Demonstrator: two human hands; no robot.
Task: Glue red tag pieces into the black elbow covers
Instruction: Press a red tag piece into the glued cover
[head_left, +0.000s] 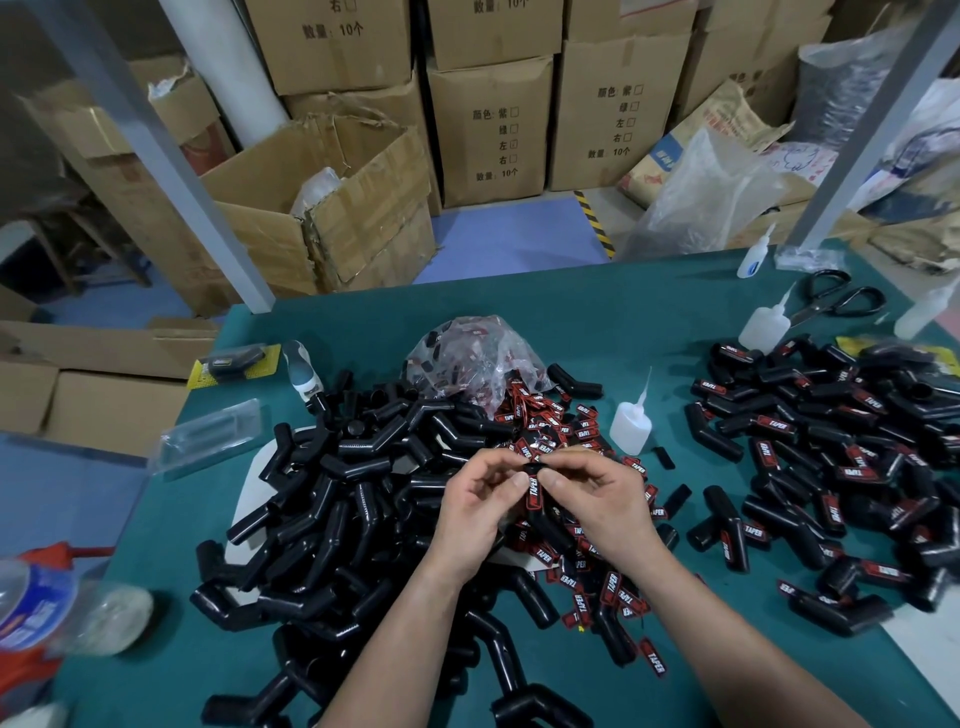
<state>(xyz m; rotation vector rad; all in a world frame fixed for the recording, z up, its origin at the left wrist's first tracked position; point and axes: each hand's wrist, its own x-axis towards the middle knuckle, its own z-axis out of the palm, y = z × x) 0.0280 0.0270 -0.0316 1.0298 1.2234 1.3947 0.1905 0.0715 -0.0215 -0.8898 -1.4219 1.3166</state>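
Partly hidden, elbow cover (548, 527) pinched by left hand (475, 512) and right hand (602, 499), red tag (533, 492) showing

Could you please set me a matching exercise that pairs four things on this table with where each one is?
Things
1. scissors
2. clear bag
3. tagged cover
4. nearest bottle

Places
A. pinched between left hand and right hand
B. far right of the table
C. upright, just right of the loose red tags
D. at the far edge of the middle pile

Pairs: 1-B, 2-D, 3-A, 4-C
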